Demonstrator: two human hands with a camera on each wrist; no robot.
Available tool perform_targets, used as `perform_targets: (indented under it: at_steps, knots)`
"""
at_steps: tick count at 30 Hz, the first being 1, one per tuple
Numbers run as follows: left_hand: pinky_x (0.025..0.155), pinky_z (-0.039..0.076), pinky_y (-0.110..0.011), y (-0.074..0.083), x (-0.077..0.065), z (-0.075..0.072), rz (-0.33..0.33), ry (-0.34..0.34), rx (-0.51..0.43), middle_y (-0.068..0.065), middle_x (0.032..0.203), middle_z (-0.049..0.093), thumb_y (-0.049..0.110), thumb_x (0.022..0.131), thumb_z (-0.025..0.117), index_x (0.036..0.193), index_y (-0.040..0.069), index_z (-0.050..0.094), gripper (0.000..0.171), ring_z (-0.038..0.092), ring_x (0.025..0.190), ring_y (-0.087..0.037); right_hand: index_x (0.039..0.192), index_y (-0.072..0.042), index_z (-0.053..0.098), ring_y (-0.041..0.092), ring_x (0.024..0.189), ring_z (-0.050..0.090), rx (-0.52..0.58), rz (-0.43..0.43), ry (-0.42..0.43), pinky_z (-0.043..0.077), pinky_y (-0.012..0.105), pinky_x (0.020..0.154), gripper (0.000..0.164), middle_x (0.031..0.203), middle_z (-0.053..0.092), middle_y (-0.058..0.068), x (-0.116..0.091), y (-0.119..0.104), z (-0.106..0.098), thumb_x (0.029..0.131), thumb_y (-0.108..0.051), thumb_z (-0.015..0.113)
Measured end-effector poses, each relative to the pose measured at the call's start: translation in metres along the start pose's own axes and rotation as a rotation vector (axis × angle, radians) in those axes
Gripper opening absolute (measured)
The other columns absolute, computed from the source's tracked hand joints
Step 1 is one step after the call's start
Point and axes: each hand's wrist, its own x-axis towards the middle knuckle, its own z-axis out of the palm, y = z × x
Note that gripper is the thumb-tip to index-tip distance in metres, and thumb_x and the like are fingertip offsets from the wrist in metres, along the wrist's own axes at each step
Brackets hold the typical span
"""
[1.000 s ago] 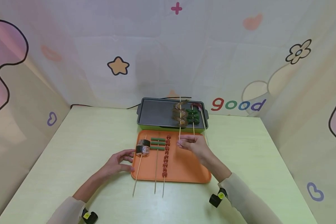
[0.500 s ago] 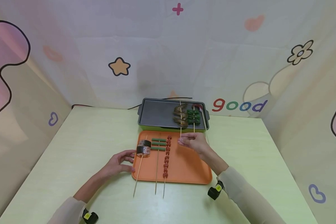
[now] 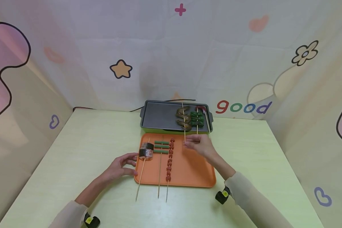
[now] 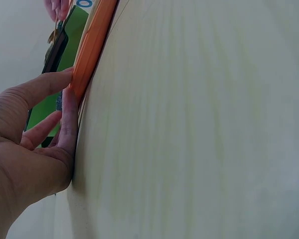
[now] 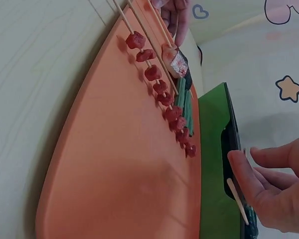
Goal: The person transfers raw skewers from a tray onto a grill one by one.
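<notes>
My right hand (image 3: 201, 146) pinches the lower stick of a shrimp skewer (image 3: 183, 118), whose several brown shrimp lie on the right part of a dark grill pan (image 3: 161, 114). In the right wrist view, the stick's end shows between thumb and finger of the right hand (image 5: 274, 174). My left hand (image 3: 117, 167) is spread at the left edge of an orange tray (image 3: 192, 172), fingertips touching its rim; the left wrist view shows thumb and finger of the left hand (image 4: 40, 127) against the tray's side (image 4: 92, 50).
On the tray lie a thick roll skewer with dark wrapping (image 3: 146, 151), a green bean skewer (image 3: 161, 147) and a red meat skewer (image 3: 169, 160), sticks overhanging the front. A green pepper skewer (image 3: 197, 119) and a dark red skewer (image 3: 206, 118) are on the pan.
The shrimp skewer has come down from slightly above the pan onto its surface, and its stick has tilted a little. My right fingers have shifted slightly right. The left hand stays at the tray.
</notes>
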Motion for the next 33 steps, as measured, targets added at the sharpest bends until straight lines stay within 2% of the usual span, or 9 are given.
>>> perform_targets:
  at_steps: [3,5,10,14,18,22,27,33]
  knots:
    - [0.088,0.049,-0.018,-0.001,0.000,0.000,-0.008,0.004,0.003,-0.023,0.127,0.058,0.007,0.087,0.079,0.149,-0.002,0.046,0.070,0.058,0.108,-0.014,0.128,0.013,0.063,0.034,0.107,0.074,-0.099,-0.035,-0.008,0.057,0.044,0.094,0.034,0.120,0.071,0.029,-0.010,0.000,-0.006,0.097,-0.002,0.066]
    - [0.088,0.049,-0.018,-0.001,0.000,0.000,-0.007,0.001,0.002,-0.024,0.127,0.058,0.007,0.087,0.079,0.149,-0.002,0.046,0.070,0.058,0.108,-0.015,0.128,0.012,0.064,0.035,0.107,0.074,-0.113,-0.046,-0.016,0.057,0.043,0.093,0.034,0.118,0.072,0.027,-0.018,0.001,-0.008,0.097,-0.002,0.067]
    - [0.088,0.049,-0.019,0.001,0.000,0.000,0.002,-0.007,0.001,-0.025,0.128,0.058,0.007,0.087,0.078,0.149,-0.003,0.046,0.070,0.058,0.109,-0.015,0.131,0.017,0.059,0.044,0.112,0.070,-0.002,-0.065,-0.120,0.056,0.045,0.093,0.037,0.122,0.067,0.034,-0.047,0.006,-0.009,0.097,0.002,0.064]
    - [0.088,0.050,-0.019,0.001,-0.001,0.000,0.008,-0.011,-0.006,-0.025,0.127,0.058,0.007,0.087,0.079,0.149,-0.003,0.046,0.070,0.058,0.109,-0.015,0.132,0.019,0.055,0.039,0.111,0.072,0.074,-0.051,-0.227,0.057,0.042,0.094,0.041,0.124,0.065,0.037,-0.071,0.015,-0.004,0.098,-0.002,0.064]
    - [0.088,0.050,-0.019,0.001,-0.001,0.000,0.005,-0.010,-0.010,-0.026,0.128,0.057,0.006,0.086,0.079,0.149,-0.002,0.046,0.071,0.058,0.110,-0.015,0.132,0.021,0.054,0.029,0.106,0.075,0.169,-0.005,-0.302,0.058,0.037,0.093,0.044,0.122,0.066,0.035,-0.090,0.029,0.005,0.098,-0.005,0.066]
    - [0.089,0.049,-0.019,0.002,-0.001,0.000,-0.004,-0.005,-0.009,-0.025,0.132,0.055,0.006,0.086,0.079,0.149,-0.002,0.046,0.071,0.058,0.111,-0.017,0.129,0.021,0.056,0.019,0.100,0.076,0.244,0.034,-0.339,0.059,0.034,0.090,0.044,0.119,0.069,0.033,-0.104,0.046,0.019,0.097,-0.006,0.068]
    - [0.090,0.049,-0.019,0.003,0.000,0.000,-0.016,0.005,0.001,-0.024,0.134,0.055,0.007,0.086,0.079,0.149,-0.001,0.047,0.071,0.057,0.113,-0.020,0.125,0.020,0.059,0.017,0.095,0.077,0.295,0.064,-0.354,0.060,0.030,0.085,0.039,0.113,0.072,0.032,-0.113,0.064,0.038,0.096,-0.005,0.068]
    - [0.090,0.049,-0.019,0.002,0.000,0.001,-0.014,0.007,0.007,-0.024,0.132,0.056,0.006,0.086,0.079,0.149,-0.002,0.047,0.071,0.058,0.111,-0.018,0.125,0.024,0.056,0.014,0.092,0.077,0.382,0.081,-0.392,0.060,0.028,0.084,0.037,0.112,0.070,0.035,-0.116,0.078,0.061,0.097,0.001,0.065]
